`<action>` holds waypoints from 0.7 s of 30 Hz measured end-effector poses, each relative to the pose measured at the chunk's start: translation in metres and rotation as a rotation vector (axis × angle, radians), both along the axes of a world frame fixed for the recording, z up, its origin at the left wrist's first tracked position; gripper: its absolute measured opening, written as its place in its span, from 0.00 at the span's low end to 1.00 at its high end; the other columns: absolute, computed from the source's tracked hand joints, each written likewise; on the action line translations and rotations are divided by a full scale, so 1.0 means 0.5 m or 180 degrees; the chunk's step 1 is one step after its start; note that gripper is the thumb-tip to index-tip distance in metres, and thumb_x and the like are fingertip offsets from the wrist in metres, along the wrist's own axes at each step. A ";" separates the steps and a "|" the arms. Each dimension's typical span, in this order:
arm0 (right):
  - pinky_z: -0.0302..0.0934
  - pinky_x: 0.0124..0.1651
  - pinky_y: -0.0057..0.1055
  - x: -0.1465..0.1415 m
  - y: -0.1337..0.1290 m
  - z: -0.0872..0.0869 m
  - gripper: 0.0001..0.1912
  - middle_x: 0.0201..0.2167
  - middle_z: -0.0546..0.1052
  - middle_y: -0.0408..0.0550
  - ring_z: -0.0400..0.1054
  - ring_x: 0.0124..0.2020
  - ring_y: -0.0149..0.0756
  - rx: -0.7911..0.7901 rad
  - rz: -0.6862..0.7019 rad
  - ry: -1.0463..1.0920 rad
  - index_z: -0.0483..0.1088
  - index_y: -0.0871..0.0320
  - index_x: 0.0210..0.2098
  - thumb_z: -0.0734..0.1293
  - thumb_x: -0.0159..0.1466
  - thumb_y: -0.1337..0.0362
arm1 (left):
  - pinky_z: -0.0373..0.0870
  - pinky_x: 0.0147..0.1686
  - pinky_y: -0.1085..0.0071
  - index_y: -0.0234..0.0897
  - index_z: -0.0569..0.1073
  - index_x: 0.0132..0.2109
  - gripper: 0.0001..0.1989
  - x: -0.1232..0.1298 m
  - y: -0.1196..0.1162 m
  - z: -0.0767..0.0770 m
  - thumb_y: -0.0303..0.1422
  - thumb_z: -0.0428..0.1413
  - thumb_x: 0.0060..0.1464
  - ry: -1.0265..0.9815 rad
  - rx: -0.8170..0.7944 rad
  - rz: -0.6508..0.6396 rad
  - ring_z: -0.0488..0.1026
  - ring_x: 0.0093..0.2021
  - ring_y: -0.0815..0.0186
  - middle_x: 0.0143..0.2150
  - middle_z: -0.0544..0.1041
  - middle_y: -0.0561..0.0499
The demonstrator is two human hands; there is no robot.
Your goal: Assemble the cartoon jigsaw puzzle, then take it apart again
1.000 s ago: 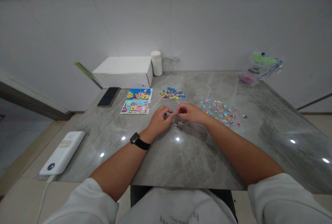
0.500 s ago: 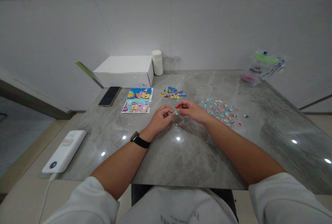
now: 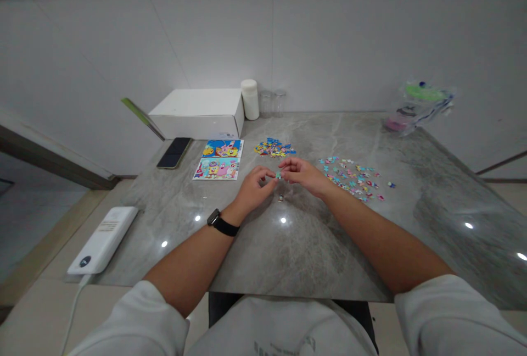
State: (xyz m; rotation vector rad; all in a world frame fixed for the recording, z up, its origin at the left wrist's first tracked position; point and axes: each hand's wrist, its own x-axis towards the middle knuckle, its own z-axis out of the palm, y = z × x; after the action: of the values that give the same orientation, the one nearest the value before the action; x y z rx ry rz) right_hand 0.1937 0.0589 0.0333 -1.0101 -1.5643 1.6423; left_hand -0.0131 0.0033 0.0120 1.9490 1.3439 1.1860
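Between my two hands is a small green-teal jigsaw piece (image 3: 279, 175), pinched at the fingertips. My left hand (image 3: 257, 187) grips its left side with thumb and forefinger. From the right, my right hand (image 3: 302, 176) holds it the same way, other fingers curled. Another small jigsaw piece (image 3: 281, 198) lies on the table just below. Right of my hands spreads a scatter of pastel jigsaw pieces (image 3: 349, 177). A tighter pile of blue and yellow jigsaw pieces (image 3: 275, 148) lies beyond my fingers. Two cartoon picture cards (image 3: 217, 169) rest to the left.
On the grey marble table (image 3: 296, 268) are a phone (image 3: 174, 153), a white box (image 3: 195, 111), a white bottle (image 3: 250, 100) and two clear glasses (image 3: 272, 104). A white power bank (image 3: 102, 240) with a cable sits at the left edge, a plastic bag (image 3: 418, 109) at the back right.
The green-teal piece has turned or shifted very slightly between my fingertips. Both hands stay almost in the same place, and nothing else has visibly moved.
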 end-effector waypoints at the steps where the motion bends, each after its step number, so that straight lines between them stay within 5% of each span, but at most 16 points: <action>1: 0.62 0.36 0.28 0.000 0.002 -0.003 0.24 0.30 0.75 0.39 0.69 0.31 0.31 0.0020 -0.0027 -0.0031 0.72 0.55 0.43 0.79 0.51 0.56 | 0.71 0.46 0.65 0.40 0.77 0.44 0.06 0.000 -0.002 0.003 0.35 0.62 0.61 0.0149 0.0119 0.0055 0.74 0.44 0.62 0.44 0.78 0.48; 4: 0.62 0.35 0.28 -0.001 0.005 -0.012 0.24 0.29 0.76 0.40 0.68 0.30 0.30 0.0034 -0.0016 -0.0115 0.72 0.56 0.43 0.79 0.51 0.56 | 0.70 0.53 0.60 0.41 0.77 0.51 0.12 -0.002 -0.007 0.009 0.34 0.64 0.60 0.0519 0.0440 0.0116 0.74 0.50 0.59 0.48 0.79 0.47; 10: 0.64 0.36 0.29 0.001 0.005 -0.008 0.24 0.34 0.78 0.43 0.70 0.33 0.33 0.0246 -0.0001 -0.0280 0.72 0.55 0.49 0.77 0.55 0.56 | 0.68 0.56 0.58 0.43 0.79 0.49 0.10 -0.019 0.005 0.005 0.36 0.64 0.62 0.0855 0.0662 0.0076 0.73 0.52 0.57 0.48 0.79 0.47; 17: 0.67 0.37 0.30 0.048 0.041 0.047 0.23 0.45 0.77 0.49 0.71 0.39 0.35 0.0763 -0.0648 -0.0515 0.71 0.53 0.52 0.73 0.60 0.54 | 0.63 0.57 0.52 0.46 0.83 0.49 0.10 -0.062 0.039 -0.015 0.38 0.64 0.60 0.1547 0.0332 0.1062 0.70 0.54 0.50 0.51 0.77 0.45; 21: 0.67 0.37 0.31 0.091 0.058 0.093 0.24 0.45 0.77 0.49 0.71 0.40 0.36 0.1095 -0.0956 -0.0503 0.71 0.53 0.52 0.72 0.60 0.52 | 0.59 0.57 0.47 0.49 0.84 0.47 0.10 -0.065 0.050 -0.038 0.42 0.64 0.60 0.1857 0.0133 0.1221 0.68 0.56 0.46 0.53 0.77 0.43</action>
State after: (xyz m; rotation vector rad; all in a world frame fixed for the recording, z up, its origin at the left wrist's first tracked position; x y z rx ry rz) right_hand 0.2390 0.0881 0.0799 -1.1405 -1.6334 1.0699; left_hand -0.0457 0.0284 -0.0071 2.2322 2.0750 0.8205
